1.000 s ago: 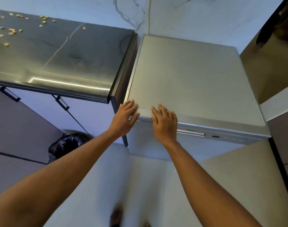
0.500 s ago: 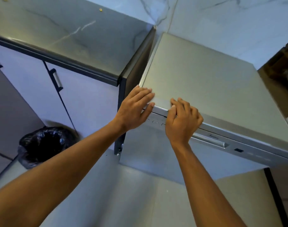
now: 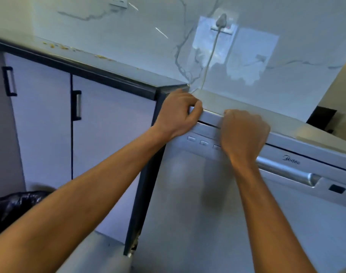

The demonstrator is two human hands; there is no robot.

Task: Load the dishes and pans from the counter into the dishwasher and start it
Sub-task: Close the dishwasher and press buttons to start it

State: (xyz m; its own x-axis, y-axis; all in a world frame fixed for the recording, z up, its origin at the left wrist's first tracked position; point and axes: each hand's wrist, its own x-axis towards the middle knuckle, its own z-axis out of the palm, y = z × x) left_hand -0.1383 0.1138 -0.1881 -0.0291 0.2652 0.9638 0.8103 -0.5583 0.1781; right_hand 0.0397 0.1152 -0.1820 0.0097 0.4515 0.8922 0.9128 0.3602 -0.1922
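Note:
A silver dishwasher (image 3: 237, 203) stands to the right of the dark counter (image 3: 109, 73). Its door carries a row of buttons (image 3: 203, 142) and a chrome bar handle (image 3: 286, 172). My left hand (image 3: 178, 117) grips the left front corner of the dishwasher's top edge, thumb on top. My right hand (image 3: 243, 133) has its fingers curled into the gap above the door's top edge. A thin dark slit shows between the door and the top panel. No dishes or pans are in view.
White cabinet doors with dark handles (image 3: 77, 105) sit under the counter on the left. A black bin bag (image 3: 16, 205) lies low left. Crumbs (image 3: 58, 46) dot the counter. A power cord (image 3: 211, 54) runs from a wall socket down behind the dishwasher.
The view has dropped from above the dishwasher to face its front. Both hands went from lying flat on the top edge to curling round it, the right one at the door gap.

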